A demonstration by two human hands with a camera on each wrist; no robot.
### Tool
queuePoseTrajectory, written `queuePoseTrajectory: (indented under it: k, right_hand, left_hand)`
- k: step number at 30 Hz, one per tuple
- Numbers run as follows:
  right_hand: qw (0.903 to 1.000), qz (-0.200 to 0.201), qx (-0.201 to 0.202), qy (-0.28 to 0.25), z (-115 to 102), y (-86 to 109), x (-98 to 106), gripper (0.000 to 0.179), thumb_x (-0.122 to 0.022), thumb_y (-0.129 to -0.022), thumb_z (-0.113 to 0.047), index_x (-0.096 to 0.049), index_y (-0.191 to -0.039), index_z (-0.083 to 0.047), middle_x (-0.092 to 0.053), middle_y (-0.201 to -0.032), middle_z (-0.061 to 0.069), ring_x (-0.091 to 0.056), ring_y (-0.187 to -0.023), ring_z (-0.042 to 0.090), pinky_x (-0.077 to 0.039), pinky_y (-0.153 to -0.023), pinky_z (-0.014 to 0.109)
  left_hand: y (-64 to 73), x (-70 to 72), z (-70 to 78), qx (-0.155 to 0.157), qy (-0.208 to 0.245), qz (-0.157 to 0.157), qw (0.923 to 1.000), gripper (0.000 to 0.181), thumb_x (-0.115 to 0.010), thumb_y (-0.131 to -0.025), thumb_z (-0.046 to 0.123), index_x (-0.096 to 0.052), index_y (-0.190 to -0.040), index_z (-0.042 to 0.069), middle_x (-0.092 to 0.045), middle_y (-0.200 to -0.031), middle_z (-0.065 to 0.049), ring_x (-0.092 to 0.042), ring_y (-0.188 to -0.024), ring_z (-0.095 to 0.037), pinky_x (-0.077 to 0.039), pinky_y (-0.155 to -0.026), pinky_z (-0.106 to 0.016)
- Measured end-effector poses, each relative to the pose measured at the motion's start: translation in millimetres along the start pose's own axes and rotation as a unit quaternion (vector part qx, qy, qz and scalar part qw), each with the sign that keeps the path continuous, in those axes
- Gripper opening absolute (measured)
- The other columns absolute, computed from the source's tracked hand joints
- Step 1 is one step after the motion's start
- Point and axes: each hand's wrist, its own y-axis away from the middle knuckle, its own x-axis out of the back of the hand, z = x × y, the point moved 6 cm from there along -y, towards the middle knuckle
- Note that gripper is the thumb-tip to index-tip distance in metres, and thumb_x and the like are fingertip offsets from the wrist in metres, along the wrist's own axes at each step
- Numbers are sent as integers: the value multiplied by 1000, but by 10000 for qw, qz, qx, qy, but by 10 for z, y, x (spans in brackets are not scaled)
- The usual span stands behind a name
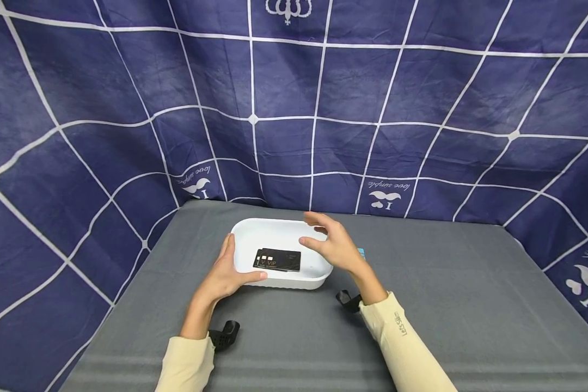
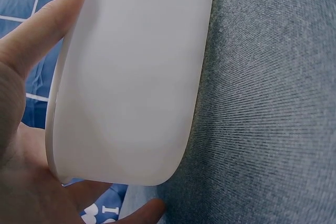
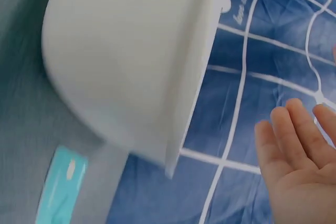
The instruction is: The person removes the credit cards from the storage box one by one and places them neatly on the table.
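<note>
A white plastic tub point(image 1: 281, 283) with rounded corners rests on the grey surface. Inside it lie overlapping black VIP cards point(image 1: 284, 260) with light chip squares. My left hand point(image 1: 227, 272) holds the tub's near left corner, thumb along the front rim and fingers at the left end. The left wrist view has that thumb point(image 2: 58, 11) against the rim of the tub point(image 2: 126, 77). Over the tub's right end hovers my right hand point(image 1: 335, 245), fingers spread and holding nothing. In the right wrist view its palm point(image 3: 307, 182) is apart from the tub wall point(image 3: 121, 51).
A teal card point(image 3: 62, 184) lies on the grey cloth just right of the tub, partly hidden by the right wrist in the head view. Behind hangs a blue curtain point(image 1: 284, 147) with white lines. Black wrist mounts point(image 1: 225, 335) sit below both hands.
</note>
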Motion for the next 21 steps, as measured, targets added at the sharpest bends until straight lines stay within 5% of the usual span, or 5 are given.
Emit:
queuePoseTrajectory:
  k: [11,21]
  right_hand:
    - [9992,-127,-298,214,89,-122,-447,56,-76,-85,-14,-56,-133,6,-62,-123,20,-56,-118,36,-42,-102,46]
    - [9970,101,-756,114,344,-183,-651,57,-79,-82,-17,-59,-129,7,-63,-125,18,-55,-122,30,-41,-102,47]
  left_hand:
    - [-6,-17,13,148,-62,-139,9998,133,-90,-70,35,4,-154,-6,5,-162,-24,-1,-148,-35,-11,-117,-50]
    - [5,-3,27,64,-70,-118,9999,133,-90,-69,36,4,-154,-7,4,-161,-26,-2,-147,-38,-12,-117,-51]
